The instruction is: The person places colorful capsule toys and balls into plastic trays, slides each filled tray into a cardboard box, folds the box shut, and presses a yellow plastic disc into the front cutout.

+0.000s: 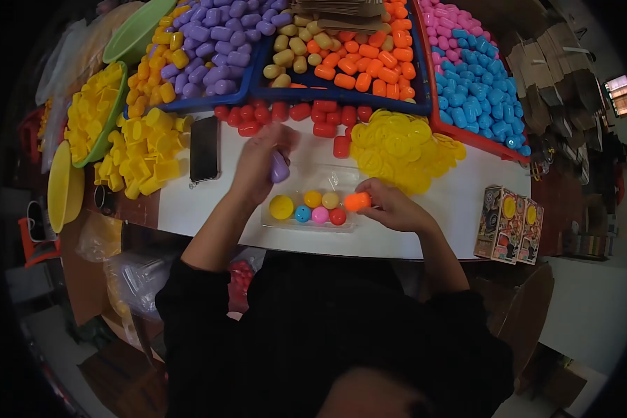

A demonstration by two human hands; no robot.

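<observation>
Lighting, as I see it: bright and even over the white table (425, 230), colours saturated, shadows soft. Lower frame dim. Heavy fisheye bend; corners black. Left hand (261, 164) smeared by motion blur. A window (622, 94) at right glares, washed out. Overall slightly soft.

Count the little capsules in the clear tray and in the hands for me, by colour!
In the clear plastic tray:
Yellow plastic capsule: 1
Orange-yellow capsule: 1
Pale yellow capsule: 1
Blue capsule: 1
Pink capsule: 1
Red capsule: 1
Orange capsule, in the right hand: 1
Purple capsule, in the left hand: 1
Total: 8
</observation>
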